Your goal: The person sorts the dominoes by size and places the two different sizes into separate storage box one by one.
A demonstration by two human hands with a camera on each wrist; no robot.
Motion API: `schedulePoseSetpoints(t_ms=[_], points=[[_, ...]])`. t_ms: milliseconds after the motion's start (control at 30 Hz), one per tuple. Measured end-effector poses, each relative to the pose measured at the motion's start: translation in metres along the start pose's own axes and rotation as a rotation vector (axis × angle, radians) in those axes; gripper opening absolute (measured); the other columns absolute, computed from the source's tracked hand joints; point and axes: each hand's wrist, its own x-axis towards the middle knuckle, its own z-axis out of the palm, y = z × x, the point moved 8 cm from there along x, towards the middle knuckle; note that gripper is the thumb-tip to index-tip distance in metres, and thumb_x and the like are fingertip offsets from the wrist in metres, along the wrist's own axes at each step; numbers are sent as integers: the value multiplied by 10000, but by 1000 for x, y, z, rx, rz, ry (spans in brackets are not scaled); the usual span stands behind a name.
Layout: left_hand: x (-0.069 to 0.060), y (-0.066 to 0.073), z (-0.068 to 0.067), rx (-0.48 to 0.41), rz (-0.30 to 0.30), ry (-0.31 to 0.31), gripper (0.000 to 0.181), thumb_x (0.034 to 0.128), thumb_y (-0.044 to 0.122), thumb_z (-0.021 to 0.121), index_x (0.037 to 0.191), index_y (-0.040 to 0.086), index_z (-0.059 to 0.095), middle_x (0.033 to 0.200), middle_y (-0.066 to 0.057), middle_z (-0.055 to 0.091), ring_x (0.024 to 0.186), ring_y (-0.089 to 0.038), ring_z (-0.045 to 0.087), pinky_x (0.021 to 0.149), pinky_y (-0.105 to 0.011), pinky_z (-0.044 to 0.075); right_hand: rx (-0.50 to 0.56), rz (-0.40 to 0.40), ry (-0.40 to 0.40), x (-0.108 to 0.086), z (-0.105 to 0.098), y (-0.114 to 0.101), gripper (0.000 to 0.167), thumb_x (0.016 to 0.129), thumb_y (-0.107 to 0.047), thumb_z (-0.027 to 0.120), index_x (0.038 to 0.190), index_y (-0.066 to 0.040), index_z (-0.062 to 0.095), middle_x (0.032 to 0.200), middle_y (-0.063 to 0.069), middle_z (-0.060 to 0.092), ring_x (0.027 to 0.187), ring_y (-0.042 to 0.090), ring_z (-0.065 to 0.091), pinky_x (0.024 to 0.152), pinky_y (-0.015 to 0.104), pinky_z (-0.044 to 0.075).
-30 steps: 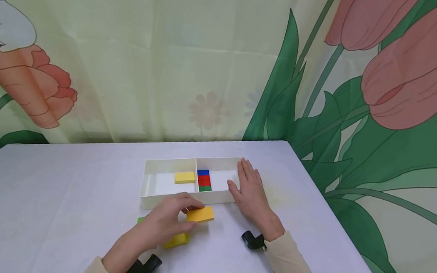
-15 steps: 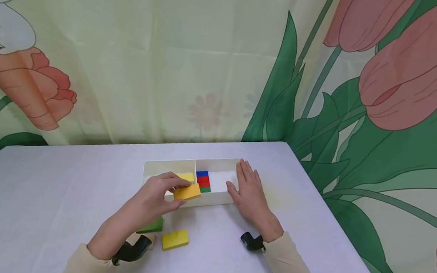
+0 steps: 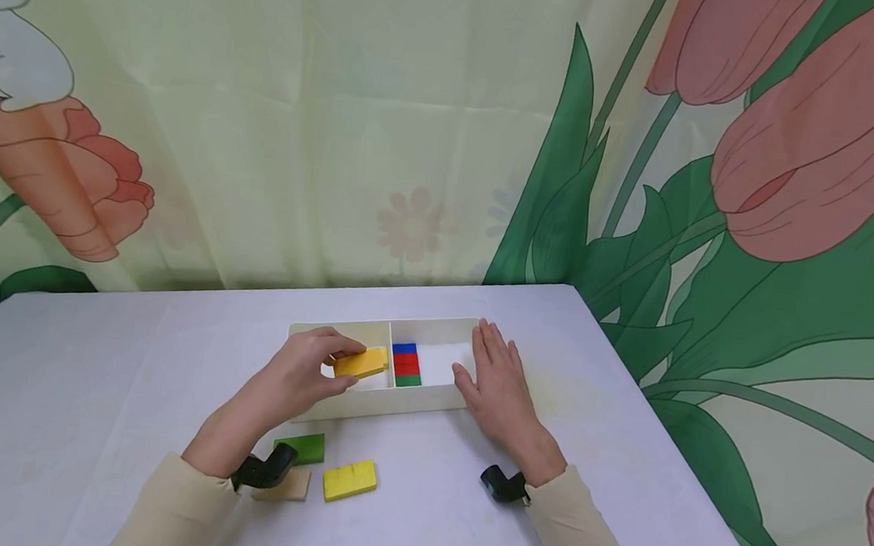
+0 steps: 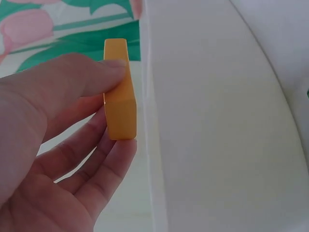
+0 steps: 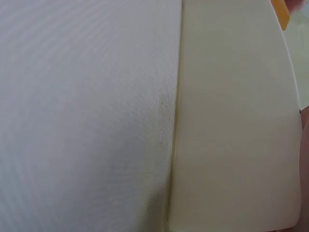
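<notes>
My left hand (image 3: pixel 307 368) pinches an orange-yellow block (image 3: pixel 360 363) between thumb and fingers, over the left compartment of a white divided box (image 3: pixel 414 400). In the left wrist view the same block (image 4: pixel 120 96) is seen end-on beside the box wall (image 4: pixel 217 121). Behind it, a paler yellow block (image 3: pixel 384 355) in that compartment is mostly hidden. Blue, red and green blocks (image 3: pixel 406 364) lie in a row against the divider in the right compartment. My right hand (image 3: pixel 502 390) rests against the box's right end with its fingers straight.
On the white-covered table (image 3: pixel 113 403), in front of the box, lie a green block (image 3: pixel 306 448), a yellow block (image 3: pixel 350 481) and a light wooden block (image 3: pixel 290 487), partly behind the left wrist camera. A printed curtain (image 3: pixel 340 133) hangs behind the table.
My left hand has carried the orange-yellow block from in front of the box to over its left compartment. The blocks on the table have come into fuller view. My right hand stays put.
</notes>
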Motion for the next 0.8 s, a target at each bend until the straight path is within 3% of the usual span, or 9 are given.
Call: schedulePoseSetpoints(t_ms=[167,300,800], points=[[10,-16,14,19,-89,-70,339,812,71,801,1143,50,727,1030,-61,694,929,-193,635,840,-355,594,-8,7,5,0,0,1,736,1017,-432,459,1556,5,213,1662,135,168,1547,318,133,1253,544,95],[17,-27,24,10,-124,-114,326,814,77,797,1133,53,732,1038,-60,700,927,-190,627,843,-347,588,6,8,-5,-1,1,-1,738,1019,-431,455,1557,8,204,1663,137,159,1549,322,124,1253,546,87],[37,-45,44,-21,-95,-198,282,807,31,779,1085,21,737,1011,-72,720,895,-192,631,871,-357,581,22,13,-3,-1,0,-4,728,1017,-416,463,1557,6,220,1663,133,163,1549,316,127,1255,540,89]])
